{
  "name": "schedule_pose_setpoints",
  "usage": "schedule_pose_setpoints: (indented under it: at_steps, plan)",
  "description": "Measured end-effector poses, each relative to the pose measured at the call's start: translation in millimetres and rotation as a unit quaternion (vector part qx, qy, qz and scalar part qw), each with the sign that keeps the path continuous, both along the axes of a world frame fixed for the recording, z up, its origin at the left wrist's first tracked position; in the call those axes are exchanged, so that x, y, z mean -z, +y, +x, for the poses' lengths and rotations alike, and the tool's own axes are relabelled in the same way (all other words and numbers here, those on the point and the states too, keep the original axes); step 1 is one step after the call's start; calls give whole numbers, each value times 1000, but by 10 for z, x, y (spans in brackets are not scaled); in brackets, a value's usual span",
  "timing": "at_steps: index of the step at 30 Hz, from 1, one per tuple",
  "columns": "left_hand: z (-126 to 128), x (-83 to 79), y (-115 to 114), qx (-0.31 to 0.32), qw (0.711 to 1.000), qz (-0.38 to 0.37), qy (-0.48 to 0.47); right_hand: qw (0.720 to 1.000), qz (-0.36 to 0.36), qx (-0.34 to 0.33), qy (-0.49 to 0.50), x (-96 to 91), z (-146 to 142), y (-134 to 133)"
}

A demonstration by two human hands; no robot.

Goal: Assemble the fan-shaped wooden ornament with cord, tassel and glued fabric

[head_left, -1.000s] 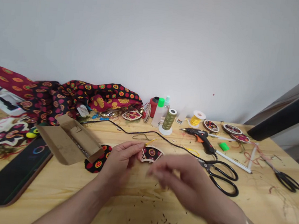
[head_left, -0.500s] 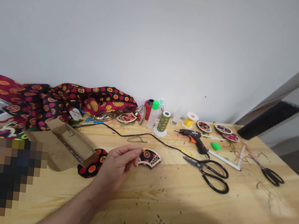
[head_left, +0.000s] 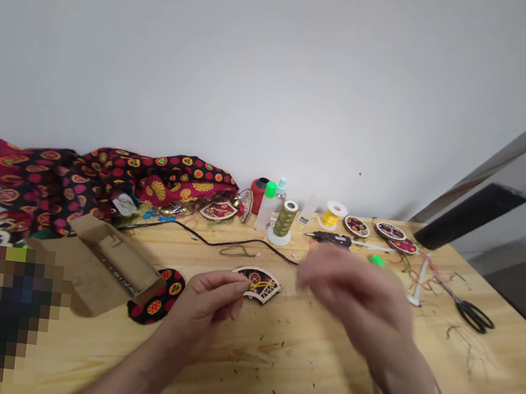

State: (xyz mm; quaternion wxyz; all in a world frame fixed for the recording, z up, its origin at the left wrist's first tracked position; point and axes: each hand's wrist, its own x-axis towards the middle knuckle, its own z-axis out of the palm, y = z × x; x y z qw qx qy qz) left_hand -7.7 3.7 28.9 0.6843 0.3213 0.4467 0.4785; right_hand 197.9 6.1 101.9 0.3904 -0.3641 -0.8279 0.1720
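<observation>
My left hand is closed in a pinch, thumb against forefinger, at the left end of a small fan-shaped wooden ornament with dark patterned fabric in it. From the fingertips a loop of yellow cord runs over the ornament's face. Whether the fingers also touch the wooden frame, I cannot tell. My right hand is smeared by motion above the table to the right, covering the big black-handled scissors and part of the glue gun. A bracelet circles that wrist.
Left stand an open cardboard box and patterned fabric. At the back are a green thread spool, a green-capped bottle, a yellow cord spool and finished-looking ornaments. Scissors lie at the right.
My right hand has come into view from below, over the big scissors. The fan-shaped ornament sits slightly lower in view, and the yellow cord now crosses its face.
</observation>
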Motion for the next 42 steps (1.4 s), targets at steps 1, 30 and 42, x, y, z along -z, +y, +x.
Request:
schedule_pose_setpoints:
  at_steps: [1,30,42]
  plan:
    - [3,-8,-5,6,1000,-2,-11,998,-49,-16,19,49,-7,117]
    - [44,9,42,-91,982,72,149,974,174,27,-142,717,-486,-21]
    - [60,38,-31,89,972,120,180,952,-283,-65,98,580,-281,287]
